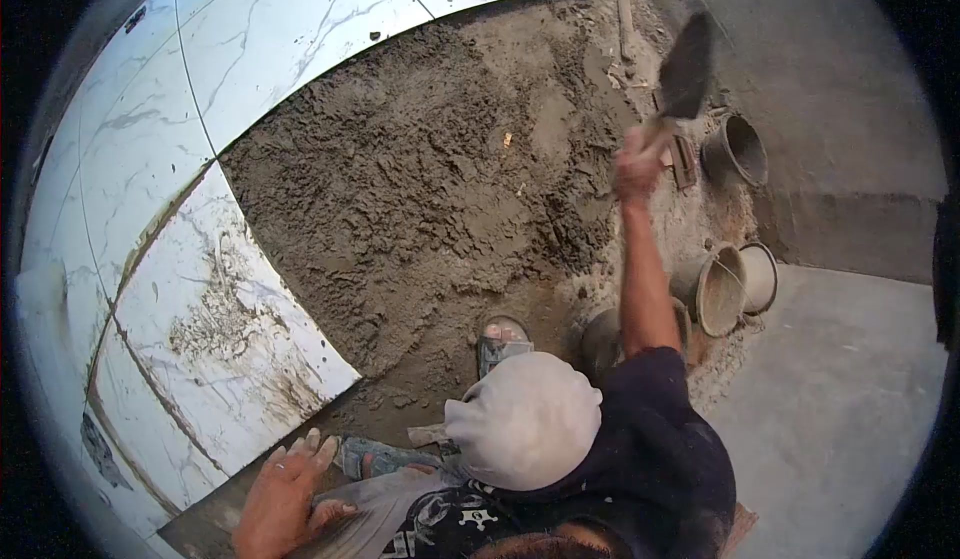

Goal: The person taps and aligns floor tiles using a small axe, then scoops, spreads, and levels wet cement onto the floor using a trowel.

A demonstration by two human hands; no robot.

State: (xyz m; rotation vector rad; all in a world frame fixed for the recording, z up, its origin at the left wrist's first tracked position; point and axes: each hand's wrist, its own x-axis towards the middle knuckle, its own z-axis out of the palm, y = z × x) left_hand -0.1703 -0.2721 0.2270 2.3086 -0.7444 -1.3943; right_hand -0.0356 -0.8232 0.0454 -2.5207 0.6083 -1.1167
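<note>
My right hand [640,167], at the end of an outstretched arm, is closed round the handle of a trowel [688,64]. The trowel's dark blade points away from me, slightly blurred, above the far right edge of the wet mortar bed [420,159]. My left hand [285,494] is low on the left, beside my leg and near the corner of a mortar-smeared white tile [225,329]. Its fingers are stretched out and the thumb is apart, with nothing held. A sandalled foot [503,332] is at the near edge of the mortar, partly hidden by a pale rounded covering.
White marble-patterned tiles [290,29] border the mortar on the left and far side. Along the right stand or lie several buckets [735,149], with a flat handled tool [683,162] beside one. A strip of wood [625,24] lies farther off. Grey concrete floor [840,369] extends right.
</note>
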